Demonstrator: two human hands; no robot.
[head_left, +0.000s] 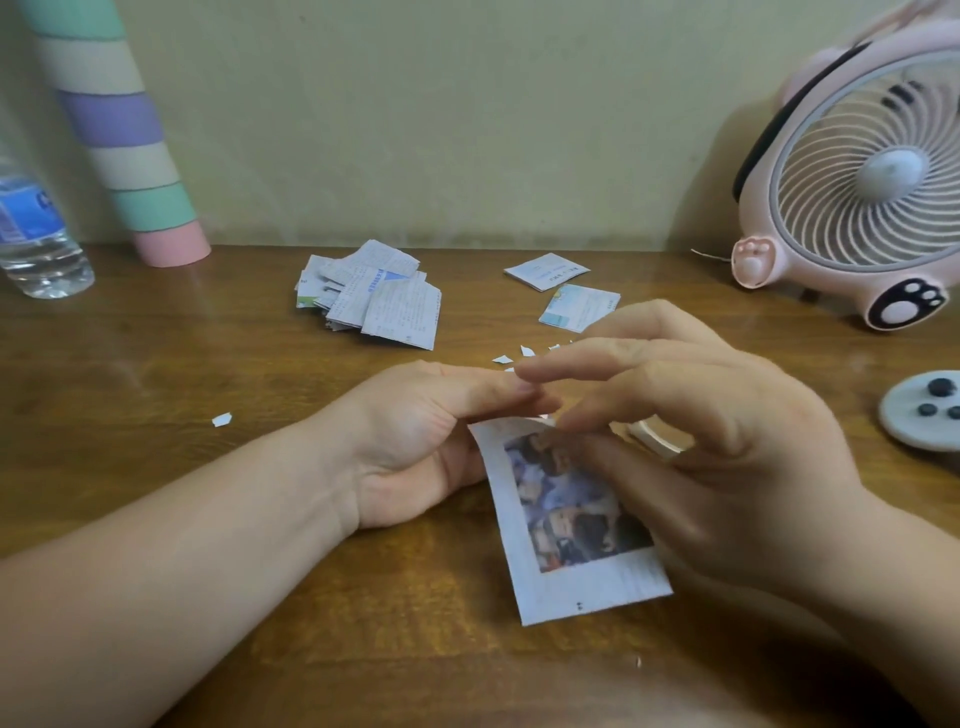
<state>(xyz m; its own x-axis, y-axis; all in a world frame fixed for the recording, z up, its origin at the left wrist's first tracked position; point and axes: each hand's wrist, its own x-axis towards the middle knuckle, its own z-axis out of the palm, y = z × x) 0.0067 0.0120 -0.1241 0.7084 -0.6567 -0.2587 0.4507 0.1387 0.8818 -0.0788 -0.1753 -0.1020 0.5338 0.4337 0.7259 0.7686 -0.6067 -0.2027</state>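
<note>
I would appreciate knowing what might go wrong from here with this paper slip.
Both the left hand and the right hand pinch the paper slip at its top edge, close together; a tear could run into the printed photo. The pink fan stands nearby on the table; if running, it might scatter the small scraps and the paper pile.

The printed slip (571, 525) at the centre is thin matt paper with a dull photo panel. Under it, the table (156, 364) is brown wood with a smooth, softly glossy varnish. At 12 o'clock the pile of clippings (379, 301) is matt printed paper too. At 2 o'clock the fan (852, 182) is smooth pink plastic with a slight sheen. At 10 o'clock the bottle (36, 234) is clear glossy plastic and the striped tube (130, 135) looks matt.
</note>
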